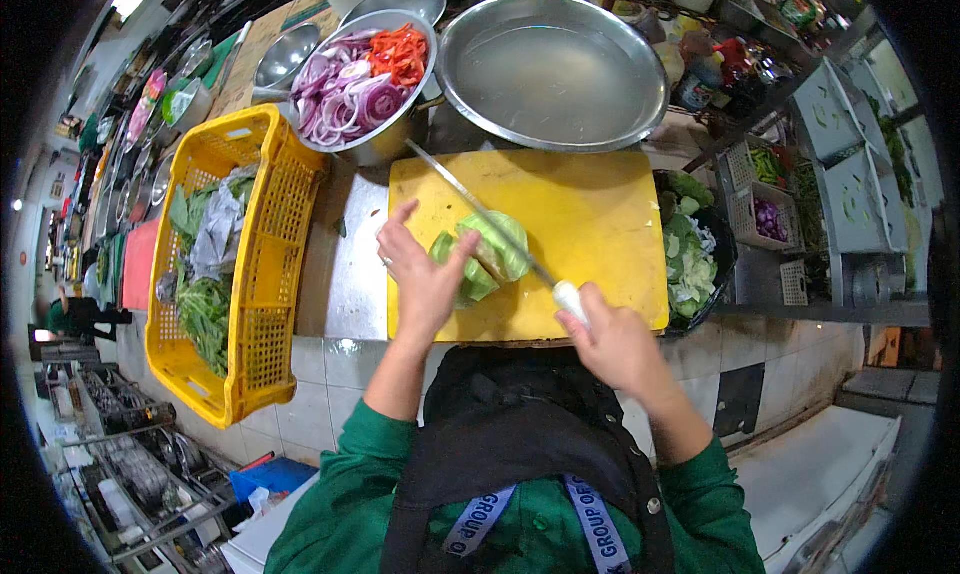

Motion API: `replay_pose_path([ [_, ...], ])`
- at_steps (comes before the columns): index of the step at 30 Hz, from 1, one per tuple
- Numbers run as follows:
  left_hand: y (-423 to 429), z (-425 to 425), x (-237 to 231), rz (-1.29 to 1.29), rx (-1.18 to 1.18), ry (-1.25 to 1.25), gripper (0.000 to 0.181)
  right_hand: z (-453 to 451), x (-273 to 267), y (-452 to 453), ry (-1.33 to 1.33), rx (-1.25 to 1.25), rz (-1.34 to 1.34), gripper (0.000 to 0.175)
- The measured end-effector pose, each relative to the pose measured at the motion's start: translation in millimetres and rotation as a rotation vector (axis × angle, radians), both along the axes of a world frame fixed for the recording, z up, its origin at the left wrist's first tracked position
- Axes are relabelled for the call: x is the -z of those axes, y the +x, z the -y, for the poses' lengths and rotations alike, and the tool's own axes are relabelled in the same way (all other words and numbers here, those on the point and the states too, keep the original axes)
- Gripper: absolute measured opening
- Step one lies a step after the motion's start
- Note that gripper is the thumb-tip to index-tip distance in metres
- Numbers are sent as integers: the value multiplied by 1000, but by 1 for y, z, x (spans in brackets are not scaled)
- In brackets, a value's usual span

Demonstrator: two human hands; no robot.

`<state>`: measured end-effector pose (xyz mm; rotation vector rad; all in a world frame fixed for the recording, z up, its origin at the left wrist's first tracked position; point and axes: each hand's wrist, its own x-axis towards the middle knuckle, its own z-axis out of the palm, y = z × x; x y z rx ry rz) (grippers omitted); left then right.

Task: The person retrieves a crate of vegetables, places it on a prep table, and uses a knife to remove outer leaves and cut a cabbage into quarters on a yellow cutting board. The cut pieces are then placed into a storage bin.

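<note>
My right hand (pixel 611 341) grips the white handle of a long-bladed kitchen knife (pixel 450 180). Its blade slants up and to the left, passing over a cut green cabbage (pixel 517 255) on the yellow cutting board (pixel 592 221). A split divides the cabbage, with a smaller piece (pixel 476 283) on the near left side. At the cabbage's left edge is my left hand (pixel 421 262), fingers spread and thumb reaching over the leaves. Whether that thumb touches the cabbage I cannot tell. A ring sits on one left finger.
Behind the board stand a bowl (pixel 433 71) of sliced red onion and red pepper strips and a wide metal basin (pixel 555 135) of liquid. A yellow crate (pixel 281 199) with leafy trimmings flanks the left. Right of the board, a black-lined container (pixel 721 262) holds cabbage leaves (pixel 686 266).
</note>
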<state>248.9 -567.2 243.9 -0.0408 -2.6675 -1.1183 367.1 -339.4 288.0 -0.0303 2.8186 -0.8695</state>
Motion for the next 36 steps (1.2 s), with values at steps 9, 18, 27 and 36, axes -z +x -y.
replay_pose_path([
  [9, 48, 33, 29, 481, -53, 978, 75, -9, 53, -71, 254, -39, -300, 53],
  [18, 67, 72, 40, 436, -5, 1418, 50, 62, 44, -117, -181, -191, -15, 67],
  [27, 48, 31, 33, 650, 401, 1755, 57, 10, 60, 5, -1419, 516, 139, 38],
  [36, 152, -187, -31, 495, 1250, 400, 54, -72, 90, 185, -1769, 653, -251, 64],
])
